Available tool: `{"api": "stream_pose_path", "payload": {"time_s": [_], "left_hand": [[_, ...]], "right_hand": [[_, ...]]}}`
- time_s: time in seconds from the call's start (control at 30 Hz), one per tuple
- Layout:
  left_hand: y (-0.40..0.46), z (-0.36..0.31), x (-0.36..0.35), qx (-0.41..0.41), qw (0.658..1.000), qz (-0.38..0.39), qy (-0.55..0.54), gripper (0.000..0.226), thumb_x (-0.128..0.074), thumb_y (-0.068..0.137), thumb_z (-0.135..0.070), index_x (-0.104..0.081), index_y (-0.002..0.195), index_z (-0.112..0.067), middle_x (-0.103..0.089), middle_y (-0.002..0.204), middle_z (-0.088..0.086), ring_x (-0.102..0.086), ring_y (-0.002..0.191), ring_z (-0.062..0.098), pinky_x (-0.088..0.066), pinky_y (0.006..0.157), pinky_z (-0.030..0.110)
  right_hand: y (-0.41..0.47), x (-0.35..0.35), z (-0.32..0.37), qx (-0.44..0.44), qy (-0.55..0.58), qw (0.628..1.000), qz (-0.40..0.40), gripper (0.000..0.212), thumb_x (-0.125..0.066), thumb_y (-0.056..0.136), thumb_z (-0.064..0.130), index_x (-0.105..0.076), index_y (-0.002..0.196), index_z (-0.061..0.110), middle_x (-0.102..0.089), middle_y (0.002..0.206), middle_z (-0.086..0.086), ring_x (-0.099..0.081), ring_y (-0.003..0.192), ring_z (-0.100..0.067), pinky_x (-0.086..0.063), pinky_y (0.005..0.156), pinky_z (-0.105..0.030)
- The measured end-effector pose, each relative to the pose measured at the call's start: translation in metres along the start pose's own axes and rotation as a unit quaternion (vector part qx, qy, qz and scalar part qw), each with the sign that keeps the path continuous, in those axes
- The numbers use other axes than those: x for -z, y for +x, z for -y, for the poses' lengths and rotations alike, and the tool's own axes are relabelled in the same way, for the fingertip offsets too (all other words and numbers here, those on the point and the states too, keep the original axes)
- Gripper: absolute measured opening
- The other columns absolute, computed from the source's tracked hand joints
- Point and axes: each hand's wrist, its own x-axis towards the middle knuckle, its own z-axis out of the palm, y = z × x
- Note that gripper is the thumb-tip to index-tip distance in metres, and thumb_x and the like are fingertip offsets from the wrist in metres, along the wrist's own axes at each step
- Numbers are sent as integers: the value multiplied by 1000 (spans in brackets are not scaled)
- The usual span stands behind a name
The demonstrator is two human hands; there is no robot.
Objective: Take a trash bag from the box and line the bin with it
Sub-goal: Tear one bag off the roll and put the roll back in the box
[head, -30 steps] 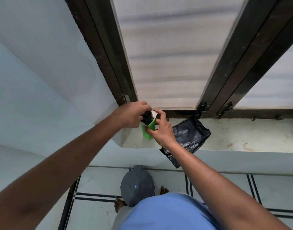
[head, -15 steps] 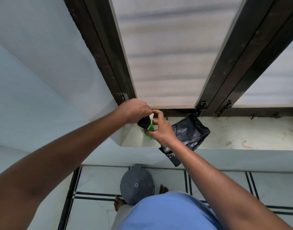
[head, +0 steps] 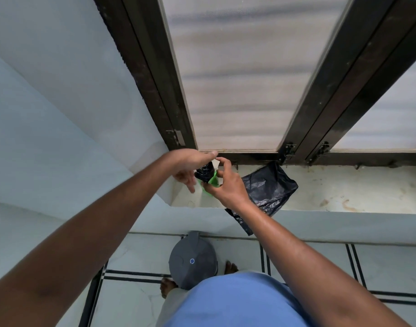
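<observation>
On the window sill (head: 343, 192), my right hand (head: 228, 187) grips a small green box (head: 213, 181) of trash bags. A black roll of bags (head: 204, 172) sticks up out of the box, and my left hand (head: 190, 164) pinches its top, with its lower fingers spread loosely. A loose black trash bag (head: 271, 187) lies crumpled on the sill just right of my right hand, one corner hanging over the edge. The grey bin (head: 193, 261) stands on the floor below with its lid shut, close to my feet.
A dark-framed window with frosted panes (head: 237, 79) rises behind the sill. A pale wall (head: 61, 114) closes the left side. The floor has white tiles with black lines (head: 367, 293). My blue shirt fills the bottom middle.
My left hand has moved up and over the black roll, drawing it further out of the green box. My right hand stays on the box.
</observation>
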Motion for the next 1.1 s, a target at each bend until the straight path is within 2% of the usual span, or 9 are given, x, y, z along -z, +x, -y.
{"api": "stream_pose_path", "payload": {"time_s": [0.27,0.37,0.47,0.57,0.73,0.8,0.9,1.0,1.1], "left_hand": [[14,9,-15,-86,989,-115,-39,32,-70,100,-33,-69,88,-3,-76,62,9,-74,52,22,-66,62,32],[15,6,-20,-126,980,-137,73,30,-71,101,-32,-70,88,-5,-73,72,7,-72,58,21,-63,63,33],[13,7,-25,-187,929,-160,275,22,-75,99,-26,-75,107,-6,-62,84,3,-60,68,20,-46,59,34],[17,11,-31,-241,889,-198,334,17,-75,98,-18,-76,114,-11,-59,107,4,-61,86,24,-38,57,33],[27,42,-47,-174,917,-358,5,19,-59,106,-28,-60,110,-10,-66,99,6,-67,83,29,-58,77,43],[34,57,-56,-116,953,-246,-135,19,-53,108,-19,-61,96,-7,-79,89,13,-79,74,33,-68,80,48],[32,62,-66,-124,890,-86,-430,20,-52,110,-3,-66,101,-14,-76,109,19,-82,84,31,-71,76,45],[38,63,-73,-146,861,-86,-479,25,-47,117,-18,-62,137,-18,-67,122,9,-80,92,28,-69,72,38],[43,66,-75,-169,856,-60,-485,29,-46,119,-24,-54,147,-28,-68,125,4,-80,101,32,-70,72,37]], "right_hand": [[-4,-8,-2,12,-5,1000,-24,87,-90,88,45,-37,155,31,-82,128,1,-75,120,-31,-61,94,-48],[-6,-9,-1,9,-10,1000,-28,89,-91,88,47,-38,157,29,-81,131,0,-75,120,-30,-60,92,-45],[-7,-9,-1,5,-11,1000,-27,91,-91,87,50,-38,158,28,-80,133,-1,-75,121,-29,-58,91,-42],[-5,-10,0,-3,0,999,-36,90,-90,87,51,-39,157,27,-79,130,-2,-75,120,-30,-61,94,-46],[-1,-9,0,-8,38,995,-90,85,-93,86,50,-45,152,26,-77,126,-1,-74,114,-23,-57,90,-38],[-3,-7,-1,3,38,995,-97,80,-93,86,54,-49,148,29,-74,123,3,-70,107,-17,-52,86,-33],[-8,-6,-2,33,43,995,-86,66,-84,89,66,-56,142,38,-71,126,13,-74,107,-11,-60,85,-34],[-10,-7,-1,37,106,990,-87,35,-67,107,56,-71,137,39,-76,123,18,-75,106,1,-67,89,-41],[-7,-9,0,41,113,987,-110,22,-68,109,36,-78,129,33,-80,117,19,-74,103,10,-66,91,-35]]}}
